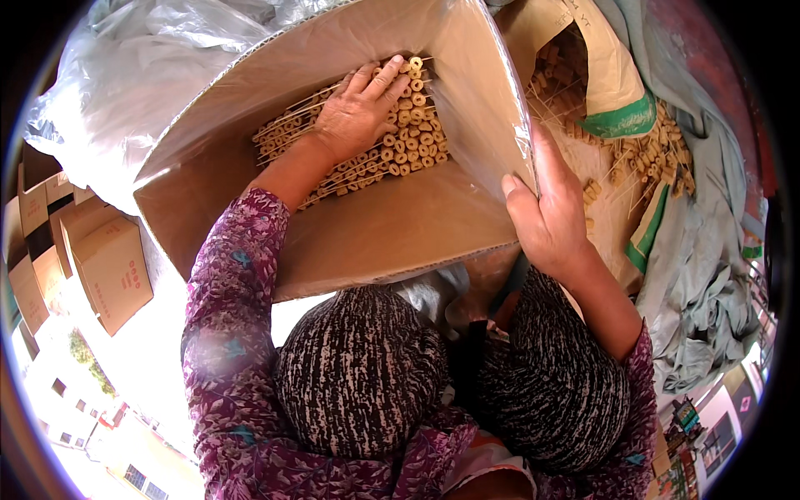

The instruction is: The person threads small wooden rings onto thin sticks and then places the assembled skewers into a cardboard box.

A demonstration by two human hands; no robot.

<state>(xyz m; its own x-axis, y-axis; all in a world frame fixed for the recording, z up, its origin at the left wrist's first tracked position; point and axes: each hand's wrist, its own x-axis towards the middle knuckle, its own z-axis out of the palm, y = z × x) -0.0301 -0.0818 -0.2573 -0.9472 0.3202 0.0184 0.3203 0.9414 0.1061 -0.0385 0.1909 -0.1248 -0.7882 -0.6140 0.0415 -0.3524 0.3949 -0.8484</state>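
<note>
A large open cardboard box (375, 250), its inside lined with clear plastic film, is tilted toward me above my knees. Against its far inner side lies a layer of thin sticks threaded with small tan rings (421, 137), packed close together. My left hand (357, 115) reaches into the box and lies on these sticks with its fingers stretched out; what is under the palm is hidden. At the box's right wall, my right hand (550, 208) grips the edge, the thumb on the near side and the fingers along the outer face.
To the right, a paper sack (617, 58) with a green band lies open, with brown pieces inside. Loose ringed sticks (658, 158) are heaped beside it. Grey-green cloth (700, 300) hangs at far right. Clear plastic sheeting (150, 75) is at upper left, above several cartons (108, 267).
</note>
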